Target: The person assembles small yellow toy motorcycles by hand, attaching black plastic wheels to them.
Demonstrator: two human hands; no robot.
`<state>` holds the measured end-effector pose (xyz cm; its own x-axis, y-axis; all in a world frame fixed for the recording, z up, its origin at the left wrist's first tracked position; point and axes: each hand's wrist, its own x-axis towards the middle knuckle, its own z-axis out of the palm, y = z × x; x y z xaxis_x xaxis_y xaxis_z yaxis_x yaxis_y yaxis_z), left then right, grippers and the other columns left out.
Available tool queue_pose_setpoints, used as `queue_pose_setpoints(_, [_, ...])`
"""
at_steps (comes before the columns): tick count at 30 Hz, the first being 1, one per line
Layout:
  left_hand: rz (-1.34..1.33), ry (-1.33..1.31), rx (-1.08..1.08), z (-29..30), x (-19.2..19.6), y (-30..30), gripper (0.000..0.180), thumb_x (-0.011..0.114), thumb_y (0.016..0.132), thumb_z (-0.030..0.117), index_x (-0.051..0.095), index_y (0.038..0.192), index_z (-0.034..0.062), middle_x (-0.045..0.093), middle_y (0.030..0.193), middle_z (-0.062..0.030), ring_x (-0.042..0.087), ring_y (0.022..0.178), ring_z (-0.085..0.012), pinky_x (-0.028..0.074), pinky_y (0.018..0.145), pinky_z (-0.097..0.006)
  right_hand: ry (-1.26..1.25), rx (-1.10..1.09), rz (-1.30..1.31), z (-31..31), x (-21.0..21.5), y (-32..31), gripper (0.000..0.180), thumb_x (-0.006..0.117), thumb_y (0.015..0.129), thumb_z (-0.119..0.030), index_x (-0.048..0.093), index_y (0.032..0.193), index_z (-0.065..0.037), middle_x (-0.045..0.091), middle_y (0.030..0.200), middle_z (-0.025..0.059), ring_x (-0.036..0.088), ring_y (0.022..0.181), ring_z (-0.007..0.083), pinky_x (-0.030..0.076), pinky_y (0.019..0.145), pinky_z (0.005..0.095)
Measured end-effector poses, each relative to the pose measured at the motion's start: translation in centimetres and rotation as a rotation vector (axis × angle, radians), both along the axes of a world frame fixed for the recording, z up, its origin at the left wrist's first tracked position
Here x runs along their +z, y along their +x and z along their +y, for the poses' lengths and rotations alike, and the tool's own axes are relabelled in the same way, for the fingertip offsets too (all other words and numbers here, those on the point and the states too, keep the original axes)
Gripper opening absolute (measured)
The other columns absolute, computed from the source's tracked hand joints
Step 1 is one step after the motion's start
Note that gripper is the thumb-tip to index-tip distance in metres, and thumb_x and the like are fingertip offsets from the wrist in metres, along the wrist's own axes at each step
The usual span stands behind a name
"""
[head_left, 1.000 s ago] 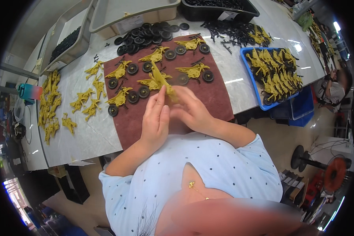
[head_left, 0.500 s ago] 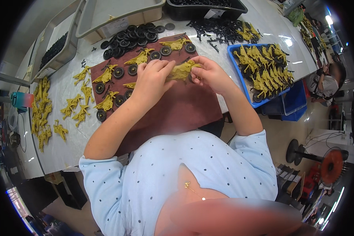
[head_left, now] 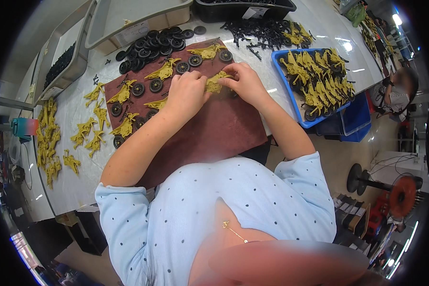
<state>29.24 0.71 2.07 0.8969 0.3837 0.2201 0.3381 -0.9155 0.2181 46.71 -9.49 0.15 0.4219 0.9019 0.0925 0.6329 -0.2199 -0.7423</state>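
Observation:
A yellow toy motorcycle body (head_left: 217, 84) is held up over the dark red cloth (head_left: 219, 131) between my two hands. My left hand (head_left: 188, 93) closes on its left end with bent fingers. On the other end, my right hand (head_left: 247, 84) pinches it with thumb and fingertips. A black wheel close under the right hand is mostly hidden. Around them on the cloth lie more yellow bodies, such as one at the back (head_left: 207, 51), each with loose black wheels (head_left: 195, 60) beside it. My left forearm covers part of the front ones.
Behind the cloth is a pile of black wheels (head_left: 150, 47). Small black parts (head_left: 245, 35) lie farther right. A blue tray (head_left: 277, 64) of yellow-and-black toy motorcycles stands at right. Loose yellow bodies (head_left: 47, 136) spread at left. Grey bins (head_left: 143, 29) line the back.
My right hand has shifted slightly left and its fingers have curled in over the yellow body. My left hand stays on it. The whole view has shifted a little.

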Motion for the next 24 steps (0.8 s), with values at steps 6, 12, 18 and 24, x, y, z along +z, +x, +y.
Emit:
queue_pose_setpoints(6, [0.067, -0.028, 0.024, -0.3, -0.1, -0.1, 0.033, 0.075, 0.075, 0.023, 0.067, 0.100, 0.0039, 0.064, 0.100, -0.0085, 0.060, 0.099, -0.0256, 0.044, 0.084, -0.040, 0.041, 0.013, -0.092, 0.1, -0.9, -0.4, 0.036, 0.078, 0.076, -0.023, 0.066, 0.103, -0.003, 0.060, 0.096, 0.0129, 0.060, 0.081, 0.0220, 0.051, 0.075, 0.0317])
queue_pose_setpoints(12, [0.042, -0.059, 0.029, 0.0, -0.7, 0.0, 0.033, 0.075, 0.075, 0.022, 0.067, 0.101, 0.0035, 0.064, 0.099, -0.0098, 0.060, 0.098, -0.0273, 0.045, 0.082, -0.041, 0.108, -0.002, -0.113, 0.3, -1.6, -0.5, 0.035, 0.078, 0.076, -0.020, 0.064, 0.102, -0.002, 0.061, 0.095, 0.0133, 0.061, 0.080, 0.0232, 0.051, 0.074, 0.0330])
queue_pose_setpoints(18, [-0.029, -0.063, 0.010, 0.0, -0.7, 0.0, 0.033, 0.076, 0.073, 0.017, 0.068, 0.102, 0.0029, 0.066, 0.097, -0.0110, 0.062, 0.093, -0.0280, 0.048, 0.079, -0.041, 0.150, 0.016, -0.128, 0.4, -2.1, -0.7, 0.034, 0.078, 0.076, -0.016, 0.059, 0.100, -0.002, 0.061, 0.096, 0.0134, 0.061, 0.084, 0.0250, 0.051, 0.076, 0.0337])
queue_pose_setpoints(24, [0.004, -0.050, 0.039, -0.3, -0.7, 0.5, 0.034, 0.077, 0.072, 0.016, 0.068, 0.101, 0.0018, 0.065, 0.093, -0.0117, 0.062, 0.090, -0.0288, 0.049, 0.078, -0.041, 0.157, 0.042, -0.096, 0.3, -2.1, -0.5, 0.030, 0.078, 0.076, -0.016, 0.061, 0.096, -0.002, 0.060, 0.094, 0.0125, 0.060, 0.084, 0.0245, 0.050, 0.076, 0.0332])
